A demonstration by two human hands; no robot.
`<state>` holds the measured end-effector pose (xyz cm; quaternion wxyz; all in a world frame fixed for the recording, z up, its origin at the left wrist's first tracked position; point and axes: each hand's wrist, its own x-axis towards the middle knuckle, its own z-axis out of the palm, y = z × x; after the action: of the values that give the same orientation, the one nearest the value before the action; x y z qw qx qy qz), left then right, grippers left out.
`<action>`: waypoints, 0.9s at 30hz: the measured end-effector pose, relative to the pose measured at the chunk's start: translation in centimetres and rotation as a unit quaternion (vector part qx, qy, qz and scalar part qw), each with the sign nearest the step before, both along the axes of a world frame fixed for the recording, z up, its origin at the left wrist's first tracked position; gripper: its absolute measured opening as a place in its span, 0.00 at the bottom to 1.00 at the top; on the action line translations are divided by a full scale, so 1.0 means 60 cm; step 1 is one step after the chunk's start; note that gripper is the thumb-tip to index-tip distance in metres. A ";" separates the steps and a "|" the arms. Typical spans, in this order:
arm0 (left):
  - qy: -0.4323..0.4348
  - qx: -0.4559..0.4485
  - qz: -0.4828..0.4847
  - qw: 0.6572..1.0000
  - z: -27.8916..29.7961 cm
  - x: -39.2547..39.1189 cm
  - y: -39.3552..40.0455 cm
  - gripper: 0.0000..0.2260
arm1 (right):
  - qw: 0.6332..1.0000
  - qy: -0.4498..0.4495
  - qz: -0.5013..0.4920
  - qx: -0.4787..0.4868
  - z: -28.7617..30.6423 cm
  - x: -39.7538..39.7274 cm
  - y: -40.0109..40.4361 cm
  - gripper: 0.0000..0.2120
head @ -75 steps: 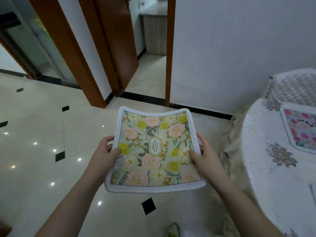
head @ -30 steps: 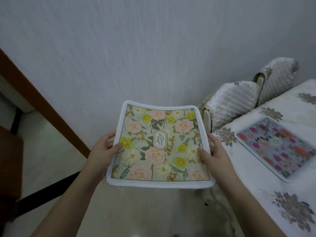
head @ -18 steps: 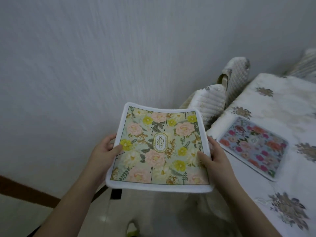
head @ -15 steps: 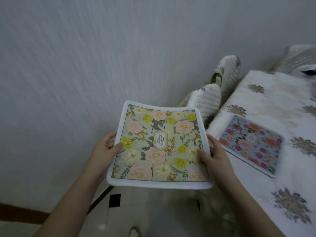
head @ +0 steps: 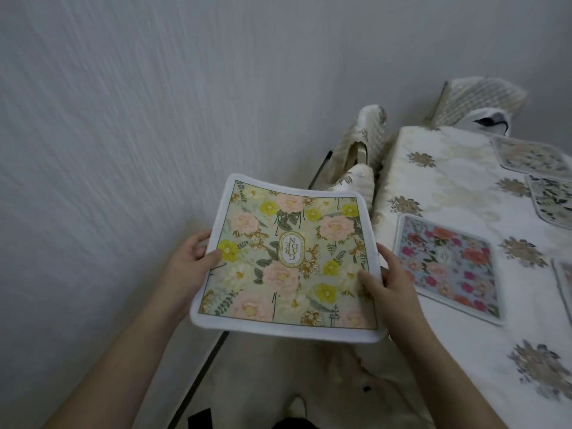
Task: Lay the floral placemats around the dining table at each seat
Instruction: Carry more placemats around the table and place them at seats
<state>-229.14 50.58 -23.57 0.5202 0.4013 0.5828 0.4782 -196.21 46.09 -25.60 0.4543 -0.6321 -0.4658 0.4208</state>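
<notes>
A green floral placemat (head: 288,258) with pink and yellow flowers and a white border is held flat in the air, left of the table. My left hand (head: 188,261) grips its left edge, my right hand (head: 387,286) its right edge. The dining table (head: 464,187), under a white embroidered cloth, fills the right side. A blue placemat with pink and red flowers (head: 448,264) lies on the table near my right hand. Two pale placemats (head: 532,156) (head: 554,199) lie further back at the right edge, and the corner of another placemat (head: 565,280) shows at the right edge.
A white textured wall (head: 139,119) stands close on the left. Two chairs in quilted covers (head: 365,134) (head: 476,100) are tucked between the wall and the table's far side. A strip of pale floor (head: 263,376) with a dark skirting line runs below the held mat.
The view has swung right from the doorway and floor toward the wall and table. More of the table and further placemats have come into sight. Both hands keep the same hold on the green mat.
</notes>
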 end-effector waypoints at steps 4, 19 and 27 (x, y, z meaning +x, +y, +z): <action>0.005 -0.001 -0.029 1.000 -0.005 0.017 0.108 0.13 | 0.999 0.014 -0.031 0.001 -0.012 0.014 0.076 0.23; 0.008 -0.008 -0.073 0.997 0.000 0.057 0.453 0.15 | 0.997 0.000 -0.074 0.013 0.010 0.045 0.375 0.25; 0.075 0.039 -0.163 0.983 0.004 0.085 0.633 0.13 | 0.986 -0.023 -0.161 0.028 0.008 0.038 0.476 0.24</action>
<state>-224.06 88.57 -23.35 0.5301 0.5457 0.5276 0.3781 -193.95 74.65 -25.12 0.5228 -0.6955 -0.3799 0.3139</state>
